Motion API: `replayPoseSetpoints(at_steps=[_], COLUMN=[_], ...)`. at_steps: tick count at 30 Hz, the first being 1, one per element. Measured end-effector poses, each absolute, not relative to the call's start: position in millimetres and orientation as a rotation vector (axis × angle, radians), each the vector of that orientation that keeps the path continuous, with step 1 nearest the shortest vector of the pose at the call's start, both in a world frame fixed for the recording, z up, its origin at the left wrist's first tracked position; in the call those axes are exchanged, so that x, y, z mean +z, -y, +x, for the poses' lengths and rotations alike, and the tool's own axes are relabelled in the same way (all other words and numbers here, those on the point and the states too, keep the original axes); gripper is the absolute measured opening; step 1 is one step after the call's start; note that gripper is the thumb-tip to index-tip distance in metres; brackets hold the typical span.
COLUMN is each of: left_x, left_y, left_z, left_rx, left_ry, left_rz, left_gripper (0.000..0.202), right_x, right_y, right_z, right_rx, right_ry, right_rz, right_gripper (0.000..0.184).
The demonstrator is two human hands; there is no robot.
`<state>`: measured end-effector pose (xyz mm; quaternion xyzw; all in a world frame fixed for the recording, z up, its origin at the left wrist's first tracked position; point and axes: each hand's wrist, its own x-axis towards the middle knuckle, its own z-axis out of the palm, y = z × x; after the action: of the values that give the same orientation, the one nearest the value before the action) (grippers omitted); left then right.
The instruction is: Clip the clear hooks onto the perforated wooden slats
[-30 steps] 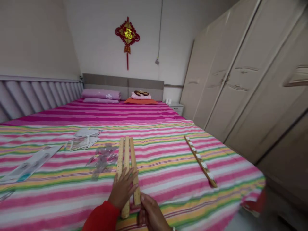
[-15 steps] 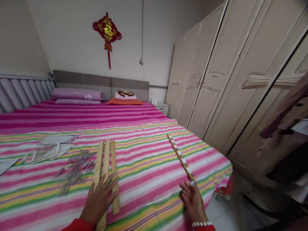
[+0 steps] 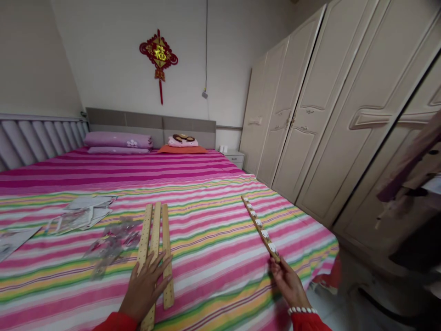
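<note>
My left hand (image 3: pixel 149 281) lies with fingers spread over the lower part of three drilled wooden strips: a left strip (image 3: pixel 145 230), a middle strip (image 3: pixel 156 225) and a right strip (image 3: pixel 166 230). They lie side by side, pointing away from me. Thumb and fingers of my right hand (image 3: pixel 285 279) pinch the near end of a narrow wooden strip (image 3: pixel 255 223) with several white pieces along its top. Its far end reaches away and to the left over the striped sheet.
On the bed (image 3: pixel 206 285), clear plastic bags of small parts (image 3: pixel 113 241) lie left of the strips. Farther left are flat packets (image 3: pixel 87 211) and a paper sheet (image 3: pixel 15 241). Folded purple bedding (image 3: pixel 119 140) is by the headboard (image 3: pixel 144 122). A wardrobe (image 3: pixel 310 115) lines the right side.
My right hand has moved up to the white-pieced strip and closed on its near end. My left hand stays on the three strips. The camera view has tilted slightly.
</note>
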<state>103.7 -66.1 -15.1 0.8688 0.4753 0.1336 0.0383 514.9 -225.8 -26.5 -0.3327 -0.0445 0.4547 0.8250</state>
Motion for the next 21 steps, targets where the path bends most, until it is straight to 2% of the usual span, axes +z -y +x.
replayPoseSetpoints(at_steps=[11,14,19,21], left_x=[-15.3,-14.0,-4.9,1.5], left_y=[69.5,68.4,69.4,73.9], left_z=[102.8,102.0,99.2,98.7], left_rx=[0.469,0.474,0.564,0.702], left_ry=[-1.418,-1.368,-1.342,-1.314], left_rz=[2.582,2.524,2.234,2.056], left_gripper=[0.048,0.049,0.051,0.055], right_x=[-35.3,-37.2,-26.8,-18.1], right_y=[222.6,212.1,183.9,172.5], right_z=[469.1,439.6,373.6,346.4], right_rx=[1.159,1.262,1.395,1.474], right_ry=[0.101,0.102,0.151,0.189], right_rz=[-0.707,-0.694,-0.584,-0.563], right_gripper=[0.018,0.026,0.033,0.028])
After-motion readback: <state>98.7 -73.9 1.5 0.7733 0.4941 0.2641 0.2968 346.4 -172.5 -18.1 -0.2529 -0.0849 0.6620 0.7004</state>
